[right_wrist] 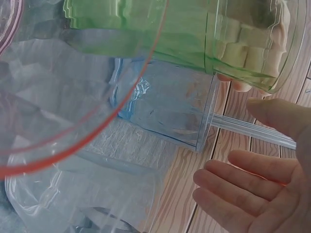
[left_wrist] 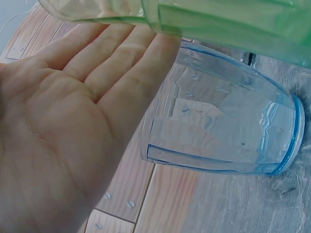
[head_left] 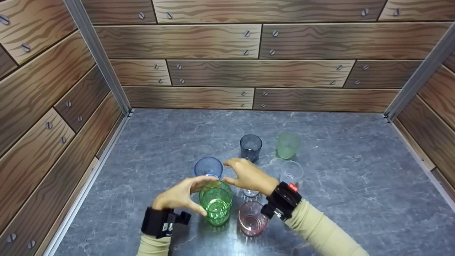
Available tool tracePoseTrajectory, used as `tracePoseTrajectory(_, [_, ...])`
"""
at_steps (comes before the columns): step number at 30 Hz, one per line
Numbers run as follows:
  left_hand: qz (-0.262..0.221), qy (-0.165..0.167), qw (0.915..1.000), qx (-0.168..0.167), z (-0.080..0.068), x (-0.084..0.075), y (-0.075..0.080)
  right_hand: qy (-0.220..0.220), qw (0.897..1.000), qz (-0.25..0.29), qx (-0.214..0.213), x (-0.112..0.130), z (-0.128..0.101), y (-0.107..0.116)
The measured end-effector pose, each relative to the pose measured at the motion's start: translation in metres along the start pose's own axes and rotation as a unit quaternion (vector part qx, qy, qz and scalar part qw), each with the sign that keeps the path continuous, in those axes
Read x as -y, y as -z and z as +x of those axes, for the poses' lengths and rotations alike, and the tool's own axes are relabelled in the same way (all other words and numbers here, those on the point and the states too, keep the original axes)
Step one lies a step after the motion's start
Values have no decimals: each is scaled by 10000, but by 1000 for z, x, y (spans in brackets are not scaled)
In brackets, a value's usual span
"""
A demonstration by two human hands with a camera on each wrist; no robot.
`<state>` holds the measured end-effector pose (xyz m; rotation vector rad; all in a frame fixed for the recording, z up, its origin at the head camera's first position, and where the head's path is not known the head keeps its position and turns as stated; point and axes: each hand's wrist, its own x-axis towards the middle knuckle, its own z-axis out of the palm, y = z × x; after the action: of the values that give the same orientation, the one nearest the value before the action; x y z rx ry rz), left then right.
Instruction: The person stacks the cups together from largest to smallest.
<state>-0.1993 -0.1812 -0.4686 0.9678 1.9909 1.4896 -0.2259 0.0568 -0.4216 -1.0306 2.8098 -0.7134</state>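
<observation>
My left hand (head_left: 179,195) grips a green ribbed glass (head_left: 215,202) standing on the grey table, thumb on its near side and fingers round the far side. In the left wrist view the palm (left_wrist: 53,126) lies against the green glass (left_wrist: 218,19), with a blue glass (left_wrist: 218,126) just behind. My right hand (head_left: 249,176) hovers open beside the green glass's rim, fingers relaxed and holding nothing. The right wrist view shows its spread fingers (right_wrist: 243,194) near the green glass (right_wrist: 194,34) and the blue glass (right_wrist: 165,104).
Other glasses stand around: blue (head_left: 208,167), dark grey (head_left: 251,146), frosted pale green (head_left: 287,145), clear (head_left: 291,172), pink (head_left: 252,218), and a small clear one (head_left: 251,192) under my right hand. Wood-pattern walls (head_left: 249,71) enclose the table (head_left: 355,177) on three sides.
</observation>
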Motion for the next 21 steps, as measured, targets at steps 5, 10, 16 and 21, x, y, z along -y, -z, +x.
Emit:
tracePoseTrajectory(5, [16, 0, 10000, -4, 0, 1, 0, 45, 10000, 4, 39, 0, 1, 1])
tracePoseTrajectory(10, [30, 105, 9999, -25, 0, 1, 0, -49, 9998, -109, 155, -1, 4, 1])
tracePoseTrajectory(16, [28, 65, 10000, -13, -1, 0, 0, -157, 9992, -244, 268, 0, 8, 1])
tracePoseTrajectory(21, [76, 83, 9999, -40, -1, 0, 0, -139, 9988, -345, 305, 0, 12, -1])
